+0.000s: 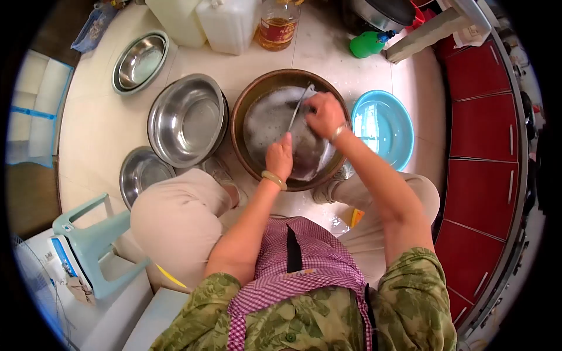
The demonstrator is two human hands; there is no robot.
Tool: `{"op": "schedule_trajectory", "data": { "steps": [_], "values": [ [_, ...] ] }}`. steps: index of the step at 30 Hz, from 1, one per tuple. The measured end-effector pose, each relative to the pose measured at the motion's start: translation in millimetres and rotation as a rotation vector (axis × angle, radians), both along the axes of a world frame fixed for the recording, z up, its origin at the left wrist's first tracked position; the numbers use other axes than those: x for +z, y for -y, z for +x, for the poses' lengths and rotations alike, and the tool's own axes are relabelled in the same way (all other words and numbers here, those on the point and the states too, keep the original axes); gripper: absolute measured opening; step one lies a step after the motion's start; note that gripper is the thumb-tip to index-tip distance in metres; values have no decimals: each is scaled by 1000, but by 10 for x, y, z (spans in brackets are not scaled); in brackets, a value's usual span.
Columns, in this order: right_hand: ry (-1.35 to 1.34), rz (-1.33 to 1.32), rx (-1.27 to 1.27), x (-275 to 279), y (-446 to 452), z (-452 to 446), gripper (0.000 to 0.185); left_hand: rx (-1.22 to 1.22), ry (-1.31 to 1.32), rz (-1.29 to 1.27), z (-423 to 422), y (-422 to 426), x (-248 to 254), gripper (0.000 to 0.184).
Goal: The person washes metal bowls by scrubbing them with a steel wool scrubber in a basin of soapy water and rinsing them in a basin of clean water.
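Note:
A wide brown-rimmed basin [239, 126] stands on the floor between my feet, holding cloudy, sudsy water [266, 117]. Over the water, my left hand [280, 157] is closed around the near end of a long thin metal utensil [297, 110]. It points up and away, and its exact kind is unclear. My right hand [325, 115] is closed close beside the utensil's far part, slightly blurred. Whatever is in its fingers is hidden. A pale, flat shape [311, 90] shows at the utensil's far end.
Left of the basin are a large steel bowl [193, 126], a smaller steel bowl [140, 175] and nested bowls [140, 61]. At right sits a blue basin [401, 131] with water. Behind are plastic jugs [231, 29], an oil bottle [277, 29] and a green bottle [366, 45]. Red cabinets [480, 128] line the right.

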State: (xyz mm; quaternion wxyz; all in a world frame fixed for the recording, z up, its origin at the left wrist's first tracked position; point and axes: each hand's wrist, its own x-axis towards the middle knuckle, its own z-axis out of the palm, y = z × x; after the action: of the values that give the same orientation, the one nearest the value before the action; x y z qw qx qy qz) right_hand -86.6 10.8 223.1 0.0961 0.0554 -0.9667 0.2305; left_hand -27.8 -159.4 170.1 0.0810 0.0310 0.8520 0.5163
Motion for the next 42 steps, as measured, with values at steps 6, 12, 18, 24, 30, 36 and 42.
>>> {"op": "schedule_trajectory", "data": {
  "steps": [6, 12, 18, 24, 30, 36, 42],
  "values": [
    [-135, -90, 101, -89, 90, 288, 23, -14, -7, 45, -37, 2, -124, 63],
    [-148, -67, 194, -43, 358, 297, 17, 67, 160, 244, -94, 59, -267, 66],
    [-192, -9, 61, -110, 394, 486, 26, 107, 121, 191, 50, 62, -285, 66],
    [-50, -43, 50, -98, 81, 6, 23, 81, 136, 176, 28, 87, -293, 74],
    [-72, -52, 287, 140, 282, 515, 22, 69, 100, 211, -601, -93, -105, 71],
    [98, -69, -212, -155, -217, -241, 24, -55, 9, 5, -26, -62, -46, 65],
    [-83, -146, 361, 101, 271, 541, 30, 68, 220, 39, -401, -45, 60, 75]
  ]
}}
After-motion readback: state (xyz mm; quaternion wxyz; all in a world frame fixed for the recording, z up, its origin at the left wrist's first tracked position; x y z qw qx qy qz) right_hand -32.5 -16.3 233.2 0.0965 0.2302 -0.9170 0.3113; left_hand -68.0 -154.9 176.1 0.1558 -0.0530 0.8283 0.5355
